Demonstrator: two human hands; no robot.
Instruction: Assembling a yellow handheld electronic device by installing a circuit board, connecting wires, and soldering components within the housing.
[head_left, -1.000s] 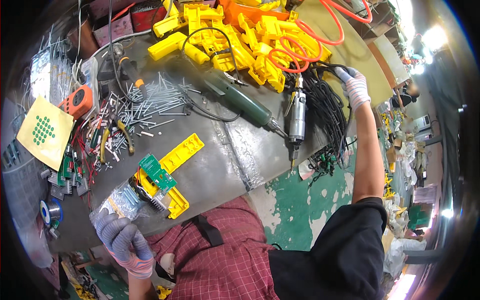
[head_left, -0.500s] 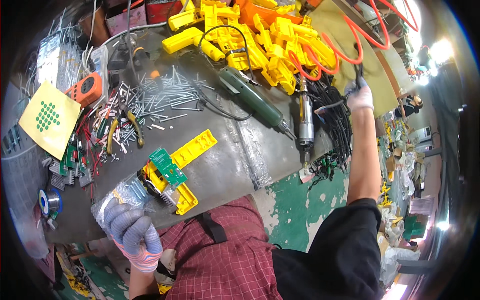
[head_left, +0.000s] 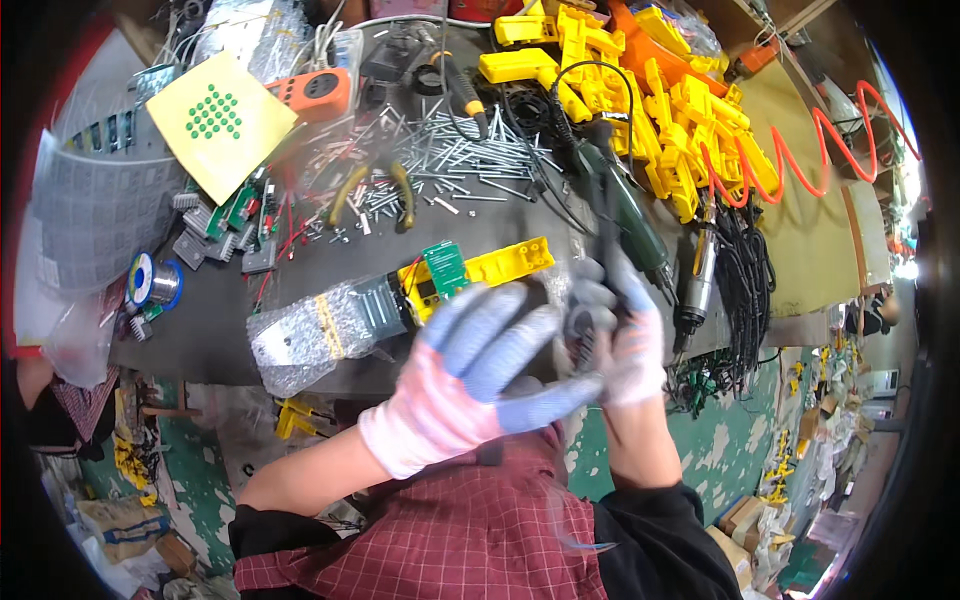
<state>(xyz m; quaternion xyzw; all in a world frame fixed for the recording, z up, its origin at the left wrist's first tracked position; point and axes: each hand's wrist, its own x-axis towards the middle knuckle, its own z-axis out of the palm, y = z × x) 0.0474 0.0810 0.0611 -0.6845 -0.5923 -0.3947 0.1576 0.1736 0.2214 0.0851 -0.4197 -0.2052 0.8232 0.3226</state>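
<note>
In my right hand (head_left: 635, 350) is a black cord (head_left: 604, 225), its upper part smeared by motion; the fingers close round it in front of my body. My left hand (head_left: 480, 375) reaches across with fingers spread, its thumb close to the right hand; I cannot tell whether they touch. Both wear grey-and-pink gloves. Just beyond the left fingers lies a yellow plastic housing (head_left: 510, 262) with a green circuit board (head_left: 445, 268) on it. A bubble-wrapped part (head_left: 300, 340) adjoins the housing's left end.
Loose screws (head_left: 470, 150), pliers (head_left: 400, 195) and a solder spool (head_left: 155, 283) lie on the dark bench. A green electric screwdriver (head_left: 635, 225), a silver screwdriver (head_left: 700, 270) and black cords (head_left: 745, 270) are on the right. Yellow housings (head_left: 690, 120) pile up behind.
My right hand has come back from the cord pile with a black cord. My left hand has left the bubble wrap and moved right, opening. The view has shifted.
</note>
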